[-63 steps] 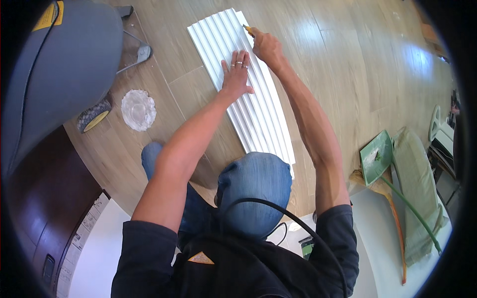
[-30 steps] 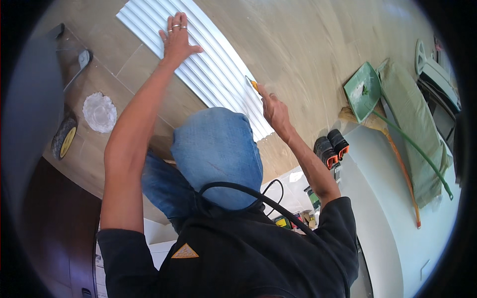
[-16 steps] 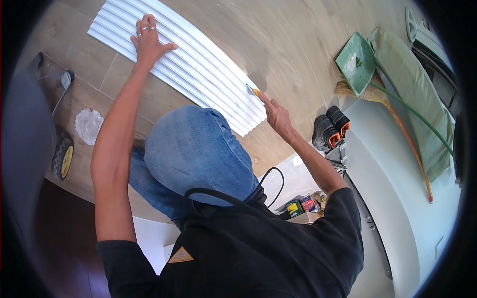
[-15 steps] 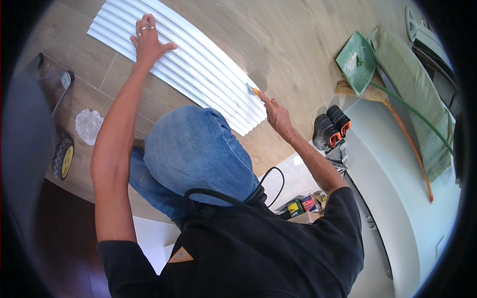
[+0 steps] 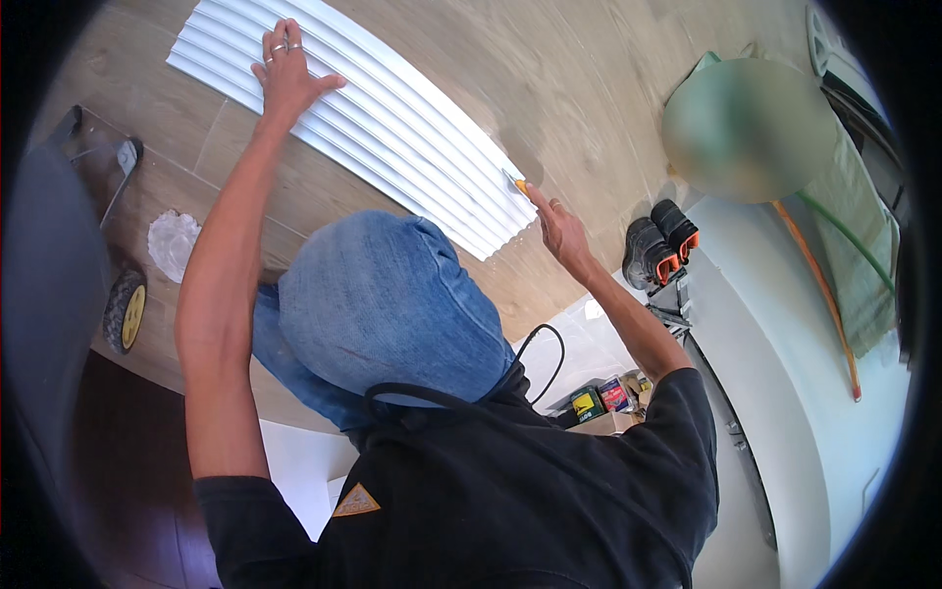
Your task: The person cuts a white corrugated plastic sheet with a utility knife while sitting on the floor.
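Left hand (image 5: 289, 74) lay flat, fingers spread, pressed on the white ribbed panel (image 5: 392, 137), which ran from 11 o'clock toward centre across the wood-grain floor (image 5: 579, 88). Right hand (image 5: 557, 226) was closed around a small yellow-tipped tool (image 5: 517, 184) at the panel's near edge. Crumpled white wad (image 5: 172, 243) sat at 9 o'clock; black-orange boots (image 5: 662, 245) at 3 o'clock.
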